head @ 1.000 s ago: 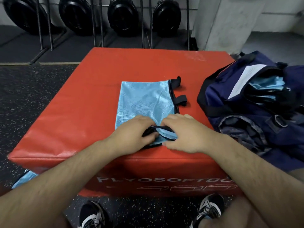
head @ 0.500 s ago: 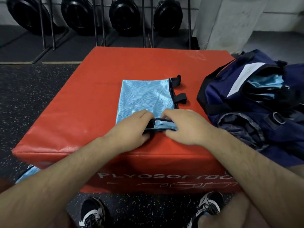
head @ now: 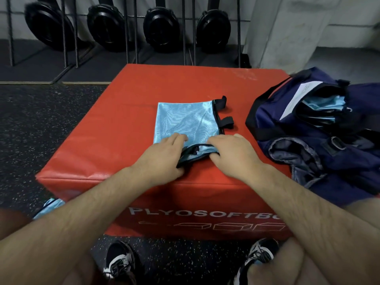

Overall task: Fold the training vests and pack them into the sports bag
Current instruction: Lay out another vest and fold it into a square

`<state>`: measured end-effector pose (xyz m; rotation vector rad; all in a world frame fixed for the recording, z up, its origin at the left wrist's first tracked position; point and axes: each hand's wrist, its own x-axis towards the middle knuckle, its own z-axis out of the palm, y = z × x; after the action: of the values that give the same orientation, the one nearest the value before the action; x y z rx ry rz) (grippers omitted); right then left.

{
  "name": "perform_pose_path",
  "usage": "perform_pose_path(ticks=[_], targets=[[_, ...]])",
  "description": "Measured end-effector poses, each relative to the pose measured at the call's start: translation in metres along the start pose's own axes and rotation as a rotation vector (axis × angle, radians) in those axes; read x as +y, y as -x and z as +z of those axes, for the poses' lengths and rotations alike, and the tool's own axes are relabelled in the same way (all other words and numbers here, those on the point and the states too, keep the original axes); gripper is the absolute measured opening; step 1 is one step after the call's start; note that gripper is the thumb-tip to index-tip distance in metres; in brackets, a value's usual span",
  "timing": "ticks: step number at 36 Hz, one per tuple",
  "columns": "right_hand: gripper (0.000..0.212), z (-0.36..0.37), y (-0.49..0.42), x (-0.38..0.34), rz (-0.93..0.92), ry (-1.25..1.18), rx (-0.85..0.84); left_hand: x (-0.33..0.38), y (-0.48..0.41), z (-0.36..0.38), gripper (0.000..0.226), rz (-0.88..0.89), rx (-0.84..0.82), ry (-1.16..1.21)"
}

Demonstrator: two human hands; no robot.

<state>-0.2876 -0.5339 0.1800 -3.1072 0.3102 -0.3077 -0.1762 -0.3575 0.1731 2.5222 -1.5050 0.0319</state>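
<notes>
Both hands reach out over a pair of black-and-white trainers [head: 119, 262] planted on the speckled floor. The left hand [head: 162, 157] and right hand [head: 234, 155] sit close together at the near edge of a red plyo box [head: 115, 140], each clamped on the near, black-trimmed end of a light blue training vest [head: 185, 120]. That end is turned up into a small fold between them, left fingers lying on top of the cloth, right fingers curled over the fold.

Down at the left, beside the box, a second blue vest [head: 48, 206] lies on the floor, partly hidden by the left forearm.

Beyond the hands the training vest lies flat on the box top, with two black strap tabs [head: 227, 122] sticking out from its right edge. Just right of it a navy sports bag [head: 298, 124] rests open on the box's right side, with folded blue vests [head: 335, 102] inside its mouth.

Farthest off, black weight plates [head: 161, 25] hang in a row on a metal rack [head: 134, 38] against the wall.
</notes>
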Motion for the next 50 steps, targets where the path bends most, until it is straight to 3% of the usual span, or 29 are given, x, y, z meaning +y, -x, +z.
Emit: perform_pose_path(ticks=[3, 7, 11, 14, 17, 21, 25, 29, 37, 41, 44, 47, 50], targets=[[0.024, -0.003, 0.004, 0.005, -0.015, -0.002, -0.004, -0.009, 0.006, -0.007, 0.06, -0.048, -0.015, -0.07], [0.028, -0.007, 0.011, 0.01, 0.017, -0.109, -0.095, -0.023, 0.015, -0.015, 0.032, -0.065, -0.056, 0.076], [0.009, -0.025, 0.015, 0.013, 0.015, -0.241, -0.268, -0.032, 0.024, -0.032, 0.013, -0.092, -0.117, 0.246], [0.021, -0.048, 0.021, 0.013, 0.064, -0.375, -0.377, -0.041, 0.03, -0.045, 0.013, -0.134, -0.226, 0.434], [0.024, -0.059, 0.019, 0.015, 0.095, -0.437, -0.343, -0.045, 0.03, -0.056, 0.014, -0.212, -0.274, 0.74], [0.02, -0.057, 0.002, 0.02, 0.147, -0.413, -0.169, -0.049, 0.012, -0.057, 0.005, -0.341, -0.157, 0.962], [0.018, -0.042, -0.024, 0.022, 0.293, -0.469, -0.041, -0.053, -0.015, -0.045, 0.02, -0.478, -0.021, 0.963], [0.018, -0.022, -0.054, 0.022, 0.353, -0.511, 0.056, -0.063, -0.043, -0.029, 0.021, -0.608, 0.112, 0.92], [0.032, 0.015, -0.096, 0.03, 0.362, -0.483, 0.071, -0.077, -0.092, 0.002, 0.014, -0.641, 0.221, 0.533], [0.029, 0.026, -0.106, 0.035, 0.374, -0.489, 0.067, -0.076, -0.1, 0.011, 0.01, -0.574, 0.252, 0.352], [0.029, 0.03, -0.108, 0.039, 0.382, -0.508, 0.081, -0.062, -0.101, 0.018, 0.031, -0.443, 0.297, -0.129], [0.036, 0.031, -0.107, 0.04, 0.388, -0.527, 0.071, -0.033, -0.103, 0.023, 0.042, -0.174, 0.25, -0.04], [0.046, 0.032, -0.106, 0.032, 0.335, -0.369, 0.154, -0.016, -0.104, 0.038, 0.066, -0.168, 0.024, 0.092]])
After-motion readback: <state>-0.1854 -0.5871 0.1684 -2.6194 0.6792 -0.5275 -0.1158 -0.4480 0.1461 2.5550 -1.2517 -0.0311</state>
